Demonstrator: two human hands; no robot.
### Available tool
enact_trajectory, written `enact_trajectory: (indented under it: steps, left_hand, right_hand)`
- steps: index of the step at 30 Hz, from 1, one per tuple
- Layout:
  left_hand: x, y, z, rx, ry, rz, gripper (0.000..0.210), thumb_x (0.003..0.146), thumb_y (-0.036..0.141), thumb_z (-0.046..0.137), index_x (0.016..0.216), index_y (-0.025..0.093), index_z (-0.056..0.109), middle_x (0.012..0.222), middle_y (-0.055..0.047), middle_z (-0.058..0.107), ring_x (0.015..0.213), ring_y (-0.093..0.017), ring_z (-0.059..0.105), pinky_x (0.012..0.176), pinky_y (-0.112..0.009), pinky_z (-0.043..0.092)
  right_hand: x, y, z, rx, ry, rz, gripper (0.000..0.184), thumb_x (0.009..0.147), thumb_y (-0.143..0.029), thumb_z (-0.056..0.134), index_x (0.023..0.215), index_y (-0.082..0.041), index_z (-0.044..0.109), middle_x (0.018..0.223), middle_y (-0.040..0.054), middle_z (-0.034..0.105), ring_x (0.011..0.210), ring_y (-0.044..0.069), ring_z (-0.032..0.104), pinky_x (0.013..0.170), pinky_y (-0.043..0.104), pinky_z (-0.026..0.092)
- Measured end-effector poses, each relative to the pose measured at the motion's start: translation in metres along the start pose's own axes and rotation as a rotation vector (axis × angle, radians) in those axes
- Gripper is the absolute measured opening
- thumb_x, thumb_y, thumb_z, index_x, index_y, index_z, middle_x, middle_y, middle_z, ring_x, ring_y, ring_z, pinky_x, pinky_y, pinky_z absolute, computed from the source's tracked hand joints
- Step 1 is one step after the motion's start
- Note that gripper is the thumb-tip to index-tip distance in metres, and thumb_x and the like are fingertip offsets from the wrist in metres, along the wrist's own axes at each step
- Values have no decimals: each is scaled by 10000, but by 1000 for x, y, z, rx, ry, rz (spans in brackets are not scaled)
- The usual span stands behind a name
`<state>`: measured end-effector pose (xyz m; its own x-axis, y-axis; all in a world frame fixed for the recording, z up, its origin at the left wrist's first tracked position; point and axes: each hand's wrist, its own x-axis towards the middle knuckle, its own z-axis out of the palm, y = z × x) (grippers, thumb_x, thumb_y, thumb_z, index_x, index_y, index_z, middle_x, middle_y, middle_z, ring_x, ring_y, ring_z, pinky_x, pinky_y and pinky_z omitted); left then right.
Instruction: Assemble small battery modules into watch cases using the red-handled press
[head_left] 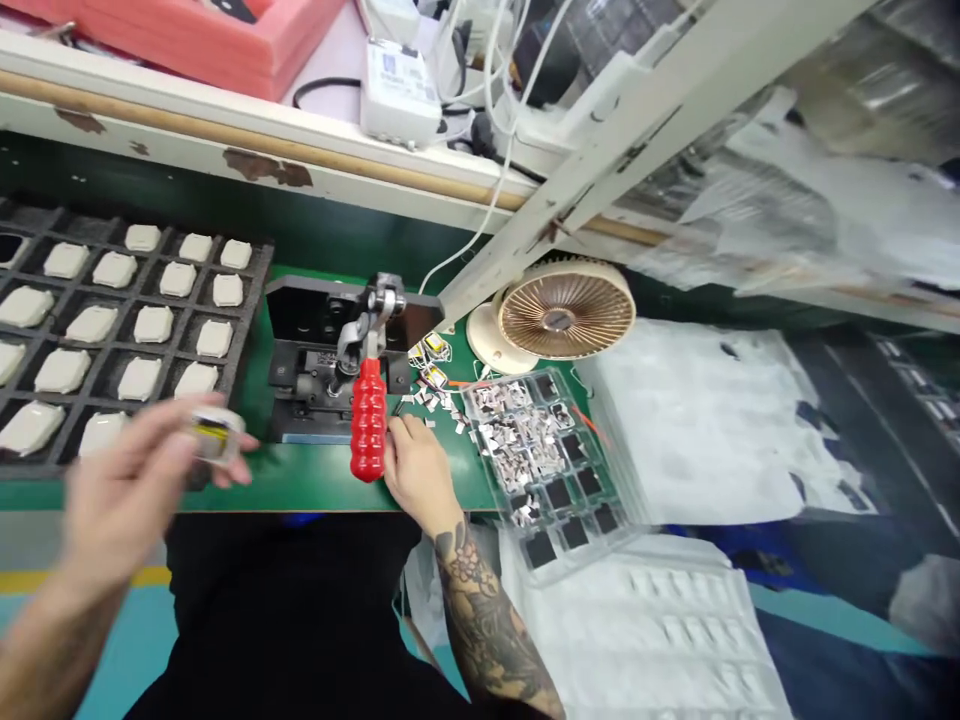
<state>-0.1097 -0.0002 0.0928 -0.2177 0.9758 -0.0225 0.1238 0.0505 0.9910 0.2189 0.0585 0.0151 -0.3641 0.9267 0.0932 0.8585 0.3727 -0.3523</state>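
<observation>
Head view | left hand [127,485]: pinching white casing [218,436] | right hand [418,470]: half-curled, hold unclear; red handle [368,425] just leftward | rim-only grip likely safest

Held case [217,437]: white, yellow inside
Lever handle [368,422]: red
Surface [315,488]: green
Fan [566,312]: cream and brown
Foam [251,62]: coral pink
Gridded tray [245,345]: dark grey
Right forearm [486,610]: floral tattoo

So the little white casing [229,452] is kinda blurry, pinched in the left hand [139,475], slightly tilted, with a yellow strip [213,431] and a darker patch showing inside. Over to its right there's a chunky black clamp press [319,375] standing upright, silver linkage [384,300] up top, bumpy red handle [368,425] pointing down toward the person.
</observation>
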Motion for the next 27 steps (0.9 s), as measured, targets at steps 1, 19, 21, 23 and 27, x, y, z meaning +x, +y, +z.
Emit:
enact_trajectory:
  steps: [1,19,21,23,27]
  left_hand:
    - [-10,-4,26,-122,-137,-58,336,1043,459,695,1362,395,781,971,-53,854,743,-293,801,632,-495,668]
    - [-6,-83,116,-110,-241,-146,332,1018,461,767,1238,218,717,1138,-109,863,1027,-300,858,930,-447,704]
    - [-9,-76,118,-145,-228,-166,375,1018,469,773,1284,212,713,1098,-101,867,981,-293,863,870,-427,711]
    - [-12,-67,120,-192,-226,-201,470,1015,472,779,1394,207,691,1043,-92,868,889,-279,863,768,-393,707]
    - [-13,-60,131,-309,-256,-217,530,994,464,807,1430,185,692,1056,-111,868,803,-260,857,672,-348,683]
  right_hand:
    - [0,0,-3,6,-9,1,173,1075,-193,520,1120,-206,687,1011,83,685,956,264,635,875,386,506]
    - [-43,-4,11,1636,421,355,249,963,-451,700,1090,-242,746,817,6,577,650,157,552,632,344,472]
    - [-44,-8,7,1648,387,281,406,935,-516,727,1240,-249,755,865,30,579,714,185,585,649,365,503]
    - [-46,-12,4,1548,400,220,442,936,-516,760,1295,-259,760,862,25,559,727,186,586,646,360,508]
    - [-45,-25,2,1148,497,149,281,1089,-416,627,1246,-269,808,827,32,608,714,190,613,648,372,527]
